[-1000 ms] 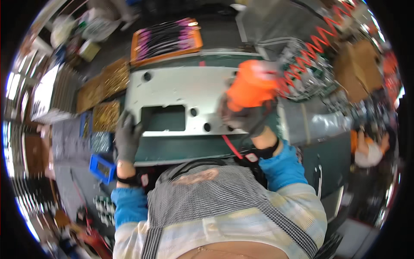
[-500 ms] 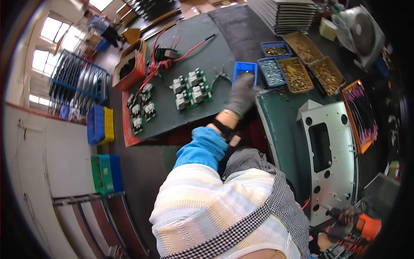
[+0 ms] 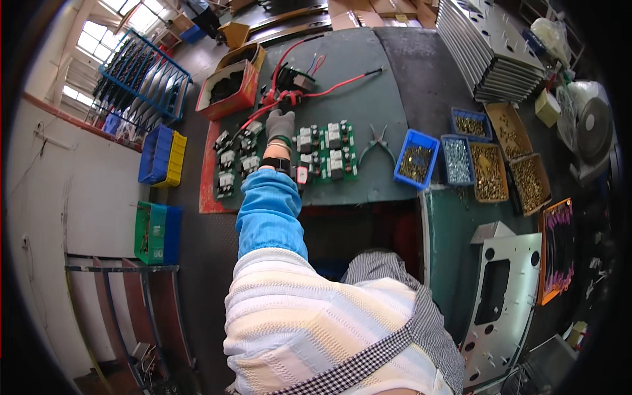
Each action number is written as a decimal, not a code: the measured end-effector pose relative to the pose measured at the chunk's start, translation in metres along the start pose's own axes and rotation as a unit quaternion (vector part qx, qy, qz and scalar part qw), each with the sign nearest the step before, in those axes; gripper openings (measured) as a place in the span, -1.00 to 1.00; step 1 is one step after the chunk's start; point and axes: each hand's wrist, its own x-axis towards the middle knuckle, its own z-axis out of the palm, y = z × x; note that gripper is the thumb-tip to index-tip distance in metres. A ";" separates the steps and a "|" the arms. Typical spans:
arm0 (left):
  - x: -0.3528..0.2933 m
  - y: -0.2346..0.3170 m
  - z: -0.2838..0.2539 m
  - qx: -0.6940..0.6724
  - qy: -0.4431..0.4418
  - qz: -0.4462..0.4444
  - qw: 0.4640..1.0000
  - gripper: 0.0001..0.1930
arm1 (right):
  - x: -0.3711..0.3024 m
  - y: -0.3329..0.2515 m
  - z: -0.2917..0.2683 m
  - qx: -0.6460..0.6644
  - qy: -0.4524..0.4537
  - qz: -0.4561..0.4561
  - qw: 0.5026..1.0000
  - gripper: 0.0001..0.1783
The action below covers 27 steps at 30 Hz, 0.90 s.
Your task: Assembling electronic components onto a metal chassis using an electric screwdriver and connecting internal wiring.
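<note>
My left hand (image 3: 281,125), in a grey glove, reaches across the green mat (image 3: 365,72) with its fingers curled in. Whatever lies between the fingers is hidden. Just beyond it are red cables (image 3: 342,85) joined to a dark block-shaped part (image 3: 296,79). Green circuit boards (image 3: 320,155) with white and black parts lie right of my wrist, and more circuit boards (image 3: 226,160) lie to its left. Farther right, pliers (image 3: 368,153) rest with their handles spread, beside a blue bin (image 3: 431,160) of small brass-coloured hardware. My right hand is out of view.
A red box (image 3: 247,89) of dark pieces stands at the back left. Bins and cardboard trays (image 3: 505,181) of small fasteners fill the right side. Nearer stands a silver metal panel (image 3: 520,283) with holes. Similar panels (image 3: 471,59) are stacked at the back right.
My left hand has left the blue bin and swung left to the circuit boards and red cables. The bin sits farther from the pliers. My right hand and the orange power tool have gone from view.
</note>
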 end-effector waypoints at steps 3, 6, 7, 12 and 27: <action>0.041 0.036 0.028 0.047 0.065 0.141 0.987 -0.58 | 0.006 -0.008 0.013 -0.037 0.009 0.010 0.999 -0.59; 0.082 0.079 0.056 0.099 0.020 0.201 0.974 -0.62 | 0.010 -0.017 0.023 -0.069 0.019 0.028 0.997 -0.60; 0.097 0.093 0.066 0.191 0.026 0.202 0.960 -0.62 | 0.012 -0.019 0.025 -0.077 0.022 0.035 0.996 -0.60; 0.146 0.128 0.114 0.435 -0.030 0.130 0.891 -0.54 | 0.018 -0.028 0.037 -0.112 0.049 0.061 0.991 -0.60; 0.148 0.179 0.064 0.417 -0.066 0.259 0.869 -0.64 | 0.013 -0.034 0.003 -0.059 0.098 0.052 0.992 -0.61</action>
